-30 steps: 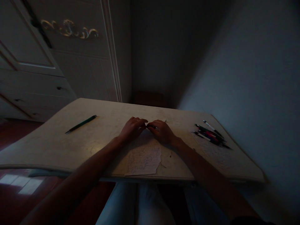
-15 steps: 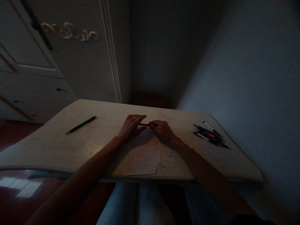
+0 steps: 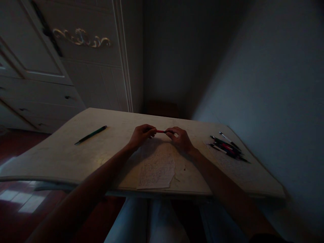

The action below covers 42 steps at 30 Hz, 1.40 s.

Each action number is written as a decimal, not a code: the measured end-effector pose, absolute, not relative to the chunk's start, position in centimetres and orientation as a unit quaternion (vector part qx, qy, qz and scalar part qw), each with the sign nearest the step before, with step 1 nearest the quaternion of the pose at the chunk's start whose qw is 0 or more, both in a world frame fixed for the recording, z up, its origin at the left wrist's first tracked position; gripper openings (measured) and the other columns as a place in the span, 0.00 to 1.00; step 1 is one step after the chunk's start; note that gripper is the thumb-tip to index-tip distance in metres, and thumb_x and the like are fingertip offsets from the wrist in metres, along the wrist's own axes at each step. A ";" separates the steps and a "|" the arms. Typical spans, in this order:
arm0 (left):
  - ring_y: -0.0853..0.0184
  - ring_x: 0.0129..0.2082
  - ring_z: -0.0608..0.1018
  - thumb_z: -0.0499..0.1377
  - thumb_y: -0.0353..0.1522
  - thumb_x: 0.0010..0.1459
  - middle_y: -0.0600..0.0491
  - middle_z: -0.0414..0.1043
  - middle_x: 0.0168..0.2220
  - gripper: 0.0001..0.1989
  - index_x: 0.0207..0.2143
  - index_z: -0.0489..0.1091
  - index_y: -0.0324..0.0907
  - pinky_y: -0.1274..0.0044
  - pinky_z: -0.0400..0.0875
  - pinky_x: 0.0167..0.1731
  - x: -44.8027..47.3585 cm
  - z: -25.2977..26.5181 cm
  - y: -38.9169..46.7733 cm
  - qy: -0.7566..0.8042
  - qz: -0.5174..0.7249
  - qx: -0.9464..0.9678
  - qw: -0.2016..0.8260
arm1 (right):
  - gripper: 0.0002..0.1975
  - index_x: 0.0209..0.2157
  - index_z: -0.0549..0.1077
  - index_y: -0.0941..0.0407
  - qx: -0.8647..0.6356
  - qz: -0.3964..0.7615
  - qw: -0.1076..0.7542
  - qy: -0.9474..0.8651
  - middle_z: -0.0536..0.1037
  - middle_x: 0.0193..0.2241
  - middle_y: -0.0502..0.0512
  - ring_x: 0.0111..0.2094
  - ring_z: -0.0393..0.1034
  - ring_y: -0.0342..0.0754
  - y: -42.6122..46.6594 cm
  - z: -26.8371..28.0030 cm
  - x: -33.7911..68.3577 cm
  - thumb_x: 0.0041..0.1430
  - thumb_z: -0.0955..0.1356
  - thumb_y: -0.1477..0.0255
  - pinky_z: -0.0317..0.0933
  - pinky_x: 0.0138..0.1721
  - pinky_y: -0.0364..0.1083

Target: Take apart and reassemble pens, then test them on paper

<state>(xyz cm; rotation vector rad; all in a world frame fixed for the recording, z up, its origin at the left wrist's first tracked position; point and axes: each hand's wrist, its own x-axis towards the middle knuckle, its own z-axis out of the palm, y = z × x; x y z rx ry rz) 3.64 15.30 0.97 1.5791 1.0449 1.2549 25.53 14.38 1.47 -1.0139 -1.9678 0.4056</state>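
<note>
Between my hands, a slim red pen (image 3: 160, 131) with a dark end lies level above the table. My left hand (image 3: 142, 135) pinches its left end with the fingertips. At the dark right end, my right hand (image 3: 181, 139) grips with thumb and fingers; part of that end is hidden behind them. Below them lies a torn sheet of paper (image 3: 157, 170) covered in handwriting. A dark green pen (image 3: 91, 135) rests by itself on the left of the table.
On the right of the pale table (image 3: 111, 118), a pile of several pens (image 3: 226, 147) lies partly on another written sheet (image 3: 234, 168). Small dark bits (image 3: 184, 167) lie beside the torn paper. A wall (image 3: 283, 101) borders the right; a cabinet (image 3: 101, 84) stands behind at left.
My left fingers, spread near the pen before, have closed on its left end. Both hands sit slightly higher, and more of the red barrel shows between them.
</note>
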 end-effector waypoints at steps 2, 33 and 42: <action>0.68 0.24 0.76 0.67 0.41 0.50 0.50 0.77 0.26 0.16 0.34 0.76 0.37 0.77 0.73 0.26 3.7 1.0 15.1 0.420 0.514 0.630 0.403 | 0.07 0.37 0.79 0.55 -0.407 0.159 0.426 -0.792 0.81 0.35 0.57 0.38 0.74 0.51 14.4 1.4 25.6 0.61 0.68 0.70 0.65 0.43 0.50; 0.69 0.25 0.78 0.66 0.48 0.50 0.49 0.76 0.29 0.24 0.35 0.70 0.36 0.76 0.75 0.27 3.9 1.1 15.3 0.407 0.538 0.516 0.528 | 0.10 0.33 0.80 0.58 -0.453 0.282 0.467 -0.705 0.81 0.29 0.54 0.33 0.75 0.50 14.3 1.8 25.4 0.56 0.69 0.67 0.66 0.39 0.47; 0.69 0.25 0.76 0.70 0.37 0.46 0.51 0.76 0.25 0.15 0.33 0.76 0.37 0.76 0.72 0.28 3.8 1.3 14.9 0.396 0.550 0.583 0.448 | 0.10 0.33 0.81 0.57 -0.445 0.252 0.439 -0.738 0.82 0.32 0.56 0.35 0.75 0.51 14.3 1.7 25.6 0.56 0.69 0.68 0.65 0.41 0.48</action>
